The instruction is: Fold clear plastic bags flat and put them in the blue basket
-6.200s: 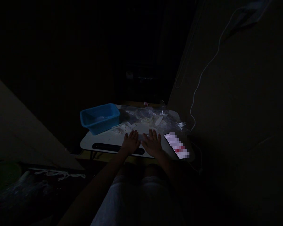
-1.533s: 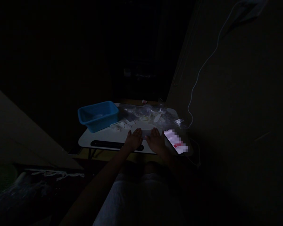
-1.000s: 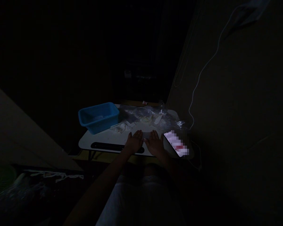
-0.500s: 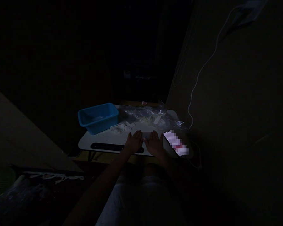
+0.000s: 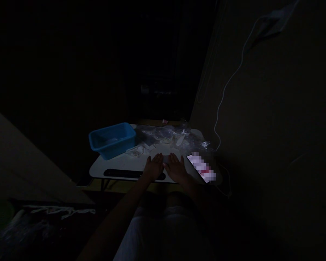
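Note:
Both of my hands lie side by side at the front edge of a small white table (image 5: 130, 163). My left hand (image 5: 154, 169) is open with its fingers stretched forward, over the right end of a dark slot in the tabletop. Beside it, my right hand (image 5: 176, 169) is open too, fingers extended. No object shows in either hand. A dim greyish patch shows between the fingertips; I cannot make out what it is. Just right of my right hand lies a phone (image 5: 201, 168) with its screen lit, partly blurred out.
A blue plastic basin (image 5: 114, 146) stands at the table's left. Crumpled clear plastic (image 5: 163, 132) and pale scraps (image 5: 138, 150) lie across the back. A white cable (image 5: 225, 88) hangs down the right wall. The room is very dark.
The view has shifted slightly, so the table sits a little lower in the picture. My hands stay open in nearly the same place.

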Action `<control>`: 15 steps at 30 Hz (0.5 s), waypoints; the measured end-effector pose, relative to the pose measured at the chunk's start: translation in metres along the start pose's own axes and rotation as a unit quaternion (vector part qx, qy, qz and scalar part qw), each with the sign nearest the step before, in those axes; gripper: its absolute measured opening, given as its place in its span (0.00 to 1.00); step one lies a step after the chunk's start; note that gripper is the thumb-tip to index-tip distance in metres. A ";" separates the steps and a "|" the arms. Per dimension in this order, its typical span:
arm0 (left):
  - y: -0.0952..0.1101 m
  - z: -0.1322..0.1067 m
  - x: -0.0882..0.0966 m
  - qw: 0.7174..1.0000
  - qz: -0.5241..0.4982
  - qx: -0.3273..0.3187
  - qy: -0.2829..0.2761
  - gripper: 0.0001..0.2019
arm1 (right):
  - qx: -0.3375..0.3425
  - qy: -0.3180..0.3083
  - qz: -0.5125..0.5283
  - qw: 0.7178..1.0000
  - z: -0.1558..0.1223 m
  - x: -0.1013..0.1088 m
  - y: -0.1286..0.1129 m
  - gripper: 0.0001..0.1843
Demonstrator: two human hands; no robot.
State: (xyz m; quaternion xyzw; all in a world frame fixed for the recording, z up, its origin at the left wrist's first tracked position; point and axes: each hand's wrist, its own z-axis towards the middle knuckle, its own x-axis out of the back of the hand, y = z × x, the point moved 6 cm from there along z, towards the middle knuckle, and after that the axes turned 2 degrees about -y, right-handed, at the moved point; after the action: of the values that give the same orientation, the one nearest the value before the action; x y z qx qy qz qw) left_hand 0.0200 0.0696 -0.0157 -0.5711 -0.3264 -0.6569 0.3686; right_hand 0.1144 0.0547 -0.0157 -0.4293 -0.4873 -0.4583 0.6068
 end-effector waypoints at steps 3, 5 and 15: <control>0.001 0.000 0.001 1.000 0.000 -0.001 0.007 0.23 | -0.048 0.008 0.001 0.999 0.000 -0.002 0.005 0.34; 0.001 0.000 0.001 1.000 0.000 0.003 0.009 0.23 | -0.079 0.013 -0.002 0.997 -0.001 -0.003 0.007 0.34; -0.001 0.001 -0.004 1.000 -0.003 -0.001 0.003 0.23 | 0.028 0.025 -0.011 0.999 -0.006 0.008 -0.005 0.29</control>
State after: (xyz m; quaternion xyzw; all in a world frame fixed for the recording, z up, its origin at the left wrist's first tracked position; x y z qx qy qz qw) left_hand 0.0205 0.0716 -0.0193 -0.5687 -0.3263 -0.6598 0.3672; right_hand 0.1111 0.0466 -0.0088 -0.3957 -0.4892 -0.4615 0.6253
